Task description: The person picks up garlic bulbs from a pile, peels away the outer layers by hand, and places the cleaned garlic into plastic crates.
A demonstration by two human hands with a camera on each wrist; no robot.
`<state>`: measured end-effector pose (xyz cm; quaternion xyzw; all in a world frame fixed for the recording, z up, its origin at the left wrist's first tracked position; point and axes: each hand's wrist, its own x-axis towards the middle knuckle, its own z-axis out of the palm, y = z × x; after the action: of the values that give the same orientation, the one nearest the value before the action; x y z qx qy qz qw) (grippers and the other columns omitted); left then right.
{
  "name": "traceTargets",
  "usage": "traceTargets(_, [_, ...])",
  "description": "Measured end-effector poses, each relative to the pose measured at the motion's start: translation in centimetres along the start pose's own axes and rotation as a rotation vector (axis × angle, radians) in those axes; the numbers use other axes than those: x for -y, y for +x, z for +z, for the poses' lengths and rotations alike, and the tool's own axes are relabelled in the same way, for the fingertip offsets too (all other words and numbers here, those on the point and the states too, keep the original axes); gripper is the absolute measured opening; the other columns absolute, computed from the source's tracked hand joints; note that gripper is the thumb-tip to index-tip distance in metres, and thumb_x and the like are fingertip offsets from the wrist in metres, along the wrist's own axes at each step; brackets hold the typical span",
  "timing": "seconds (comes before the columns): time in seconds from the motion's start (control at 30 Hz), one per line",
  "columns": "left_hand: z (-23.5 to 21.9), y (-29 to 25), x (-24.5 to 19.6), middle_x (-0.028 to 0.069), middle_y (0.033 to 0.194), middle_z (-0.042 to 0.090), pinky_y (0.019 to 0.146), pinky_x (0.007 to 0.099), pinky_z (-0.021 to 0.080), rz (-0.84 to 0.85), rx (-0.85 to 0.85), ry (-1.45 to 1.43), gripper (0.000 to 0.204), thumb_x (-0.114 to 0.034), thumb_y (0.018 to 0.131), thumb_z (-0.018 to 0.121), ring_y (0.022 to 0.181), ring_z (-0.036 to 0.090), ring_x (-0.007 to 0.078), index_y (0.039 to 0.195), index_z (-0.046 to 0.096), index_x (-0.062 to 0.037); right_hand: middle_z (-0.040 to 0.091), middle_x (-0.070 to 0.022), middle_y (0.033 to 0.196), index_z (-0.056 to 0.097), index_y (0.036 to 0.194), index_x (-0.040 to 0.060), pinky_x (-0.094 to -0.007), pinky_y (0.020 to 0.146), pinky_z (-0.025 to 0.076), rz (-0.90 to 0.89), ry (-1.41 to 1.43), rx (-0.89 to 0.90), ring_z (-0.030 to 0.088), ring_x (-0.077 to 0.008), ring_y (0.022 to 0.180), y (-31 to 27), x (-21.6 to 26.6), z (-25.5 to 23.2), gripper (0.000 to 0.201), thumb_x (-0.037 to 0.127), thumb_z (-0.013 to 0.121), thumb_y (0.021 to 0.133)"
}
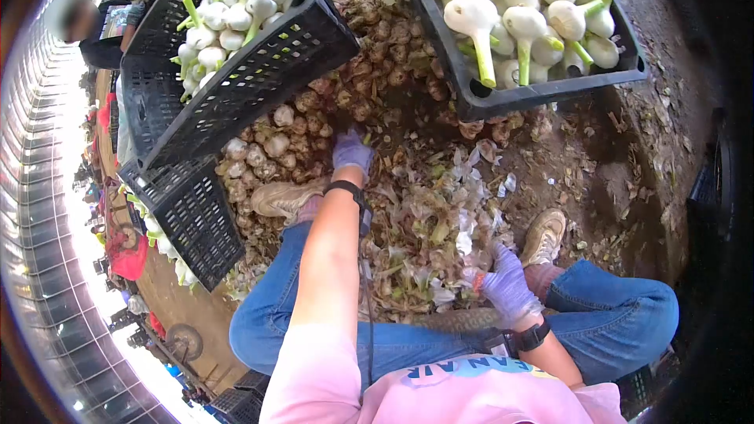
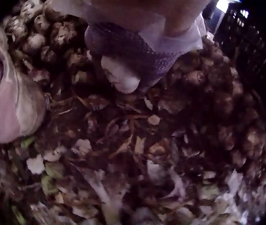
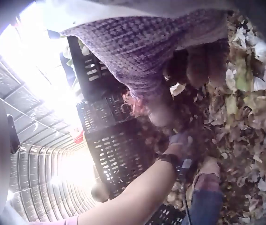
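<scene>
The purple-gloved left hand (image 1: 353,151) reaches down to the unpeeled garlic pile (image 1: 310,122), a short green stem (image 1: 367,138) beside its fingertips. In the left wrist view the fingers curl round a pale, rounded garlic bulb (image 2: 120,77), partly hidden by the glove. The right hand (image 1: 506,286), also gloved in purple, is low over the loose skins (image 1: 428,228), near the right shoe. Something orange-red (image 3: 134,104) shows at its fingertips in the right wrist view; whether the fingers grip anything is unclear.
Black crates of white garlic stand at the upper left (image 1: 259,67) and upper right (image 1: 550,94). Another crate (image 1: 188,224) is left of the knees. Shoes (image 1: 546,237) flank the skins. A seated person (image 1: 106,51) is at the far upper left.
</scene>
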<state>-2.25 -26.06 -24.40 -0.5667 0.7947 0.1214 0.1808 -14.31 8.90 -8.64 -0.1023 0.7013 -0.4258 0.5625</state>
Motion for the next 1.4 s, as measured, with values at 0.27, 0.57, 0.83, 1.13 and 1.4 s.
traceTargets(0.27, [-0.7,-0.7,-1.3,0.0231,0.130,0.043,0.093,0.0414,0.045,0.095,0.011,0.090,0.048,-0.014,0.083,0.053,0.115,0.049,0.0370,0.129,0.043,-0.0073,0.059,-0.0018,0.086,0.059,0.102,0.0020,-0.0233,0.064,0.044,-0.116,0.092,0.089,0.051,-0.0078,0.076,0.3,-1.8,0.2,0.025,0.015,0.063,0.081])
traceTargets(0.57, [-6.2,-6.1,-2.8,0.0192,0.127,0.047,0.097,0.0389,0.041,0.100,0.170,-0.326,0.082,-0.025,0.065,0.077,0.114,0.049,0.0339,0.132,0.035,-0.0027,0.060,-0.0091,0.101,0.058,0.111,0.0023,-0.0289,0.082,0.044,-0.062,0.062,0.151,0.056,-0.0160,0.094,0.6,-0.4,0.5,0.033,0.020,0.061,0.084])
traceTargets(0.83, [-13.8,-24.1,-7.6,0.0074,0.113,0.052,0.080,0.0278,0.050,0.426,0.691,-1.651,0.087,-0.022,0.062,0.083,0.102,0.054,0.0173,0.133,0.035,-0.0074,0.055,-0.0102,0.116,0.049,0.122,0.0010,-0.0319,0.092,0.042,-0.421,0.321,0.032,0.053,-0.0199,0.108,-3.0,4.1,1.5,0.036,0.013,0.055,0.088])
traceTargets(1.13, [-12.7,-33.1,-7.6,0.0124,0.126,0.045,0.093,0.0328,0.044,0.789,0.222,-1.292,0.072,-0.020,0.069,0.080,0.113,0.049,0.0220,0.124,0.036,-0.0069,0.060,-0.0067,0.107,0.054,0.114,0.0016,-0.0265,0.080,0.048,-0.316,0.735,0.133,0.058,-0.0133,0.095,-6.7,4.1,0.4,0.037,0.019,0.066,0.084])
traceTargets(1.4, [-12.6,-35.6,-7.0,0.0116,0.123,0.047,0.093,0.0324,0.043,0.575,0.334,-1.545,0.080,-0.027,0.066,0.081,0.111,0.049,0.0207,0.128,0.035,-0.0059,0.064,-0.0053,0.095,0.062,0.102,0.0006,-0.0250,0.073,0.050,-0.313,0.618,0.209,0.061,-0.0122,0.084,-7.8,4.9,-0.8,0.028,0.019,0.068,0.081])
